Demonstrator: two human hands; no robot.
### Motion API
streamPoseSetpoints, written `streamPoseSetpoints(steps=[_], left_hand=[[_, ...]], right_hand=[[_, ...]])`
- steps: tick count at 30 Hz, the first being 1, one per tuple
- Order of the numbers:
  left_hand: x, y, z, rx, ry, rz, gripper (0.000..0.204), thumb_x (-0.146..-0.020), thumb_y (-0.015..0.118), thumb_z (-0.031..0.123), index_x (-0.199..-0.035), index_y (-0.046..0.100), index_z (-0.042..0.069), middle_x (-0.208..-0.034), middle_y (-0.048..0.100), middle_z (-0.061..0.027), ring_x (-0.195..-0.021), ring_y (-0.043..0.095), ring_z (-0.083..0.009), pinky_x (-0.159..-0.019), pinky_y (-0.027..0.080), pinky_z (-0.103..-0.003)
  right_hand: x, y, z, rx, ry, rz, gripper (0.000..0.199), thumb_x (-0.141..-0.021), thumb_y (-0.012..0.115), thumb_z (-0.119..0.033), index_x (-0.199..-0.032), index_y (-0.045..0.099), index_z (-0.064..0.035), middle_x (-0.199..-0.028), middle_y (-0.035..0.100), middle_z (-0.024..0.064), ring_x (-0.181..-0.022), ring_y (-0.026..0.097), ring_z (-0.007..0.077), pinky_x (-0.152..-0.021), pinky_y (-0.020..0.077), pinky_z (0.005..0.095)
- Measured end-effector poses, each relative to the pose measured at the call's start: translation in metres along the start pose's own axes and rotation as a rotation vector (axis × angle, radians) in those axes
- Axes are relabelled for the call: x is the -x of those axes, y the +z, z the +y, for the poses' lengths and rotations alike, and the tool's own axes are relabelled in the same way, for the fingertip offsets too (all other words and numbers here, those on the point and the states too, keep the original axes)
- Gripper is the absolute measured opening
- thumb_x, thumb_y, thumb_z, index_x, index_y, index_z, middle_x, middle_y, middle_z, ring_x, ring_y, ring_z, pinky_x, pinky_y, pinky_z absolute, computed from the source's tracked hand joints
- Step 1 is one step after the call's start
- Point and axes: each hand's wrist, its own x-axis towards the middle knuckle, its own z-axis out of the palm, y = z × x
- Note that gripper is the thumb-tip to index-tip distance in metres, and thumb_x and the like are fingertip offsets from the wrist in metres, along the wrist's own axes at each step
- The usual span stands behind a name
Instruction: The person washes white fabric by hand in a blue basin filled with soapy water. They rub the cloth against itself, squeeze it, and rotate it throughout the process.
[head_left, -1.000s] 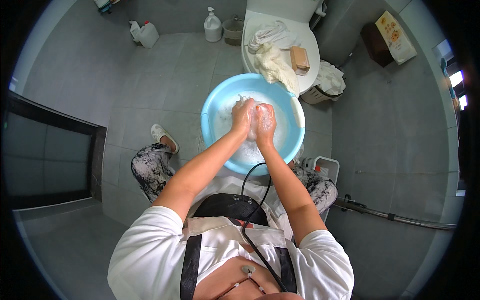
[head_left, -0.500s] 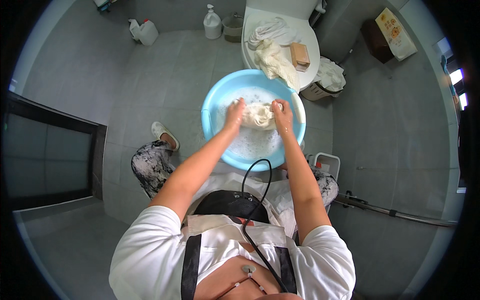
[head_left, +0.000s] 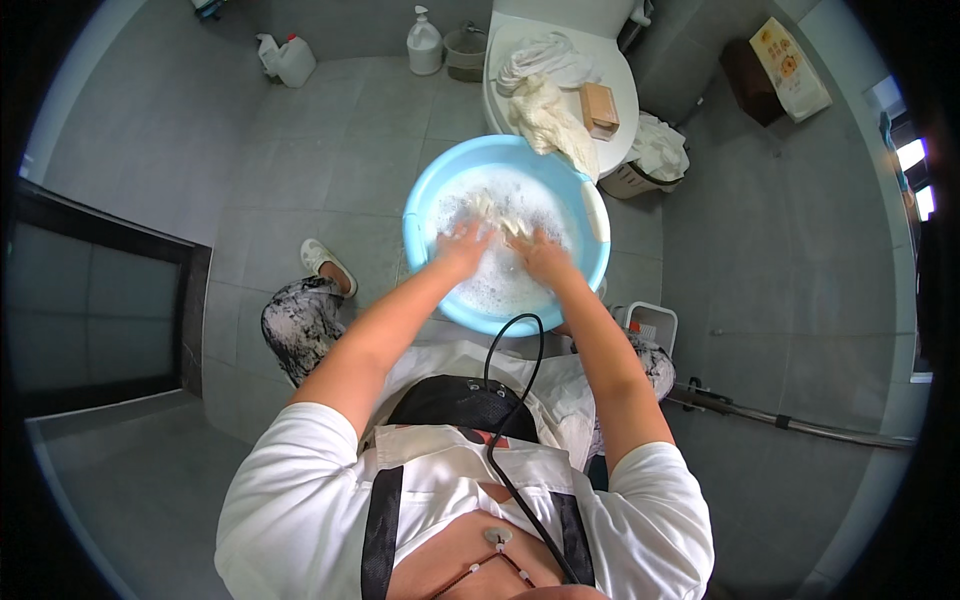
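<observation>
A light blue basin (head_left: pixel 422 185) holds foamy water. In it a cream-white cloth (head_left: pixel 497 213) lies mostly sunk, with only a crumpled part showing among the suds. My left hand (head_left: pixel 464 248) is at the cloth's near left side, fingers stretched out and apart, palm down at the water. On the near right side my right hand (head_left: pixel 541 256) reaches forward with its fingers spread, the tips touching the cloth. Foam hides part of the fingertips. Another cream cloth (head_left: pixel 548 118) hangs from the toilet lid onto the basin's far right rim.
Behind the basin stands a white toilet (head_left: pixel 622 90), with a white cloth (head_left: pixel 550 62) and a small brown box (head_left: pixel 599 108) on its lid. A basket of white cloth or paper (head_left: pixel 658 150) is beside it. A pump bottle (head_left: pixel 424 48) and jug (head_left: pixel 294 62) stand farther back.
The cloth was held bunched above the water between both hands; now it is down in the suds. Both hands have lowered, and their fingers have let go and spread.
</observation>
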Motion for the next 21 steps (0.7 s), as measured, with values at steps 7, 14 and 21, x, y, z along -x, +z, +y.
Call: streamPoseSetpoints(steps=[7, 14, 21], left_hand=[[-0.024, 0.008, -0.005, 0.081, -0.174, -0.502, 0.037, -0.082, 0.038, 0.015, -0.117, 0.046, 0.008, -0.13, 0.032, -0.0167, -0.113, 0.041, -0.0315, -0.09, 0.036, -0.042], [-0.032, 0.013, 0.012, 1.39, -0.724, 0.174, 0.044, -0.081, 0.048, 0.037, -0.116, 0.046, 0.01, -0.121, 0.043, -0.0125, -0.107, 0.045, -0.0291, -0.088, 0.038, -0.042], [-0.027, -0.006, 0.007, 2.679, -0.455, -0.122, 0.068, -0.078, 0.041, 0.059, -0.123, 0.037, 0.008, -0.12, 0.045, -0.0111, -0.109, 0.044, -0.0271, -0.092, 0.035, -0.044]], right_hand=[[-0.015, 0.023, 0.004, 0.367, -0.087, -0.326, 0.031, -0.079, 0.043, -0.018, -0.105, 0.057, -0.0109, -0.107, 0.055, 0.0114, -0.1, 0.053, 0.0277, -0.08, 0.0433, 0.0403], [0.009, -0.064, -0.035, 0.022, 0.0, -0.008, 0.048, -0.061, 0.062, -0.028, -0.103, 0.056, -0.006, -0.095, 0.06, 0.0149, -0.091, 0.057, 0.028, -0.075, 0.0458, 0.0355], [0.044, -0.151, -0.038, -0.769, -0.328, 0.108, 0.055, -0.056, 0.063, -0.02, -0.107, 0.053, -0.0022, -0.096, 0.058, 0.0158, -0.088, 0.056, 0.026, -0.079, 0.0431, 0.0308]])
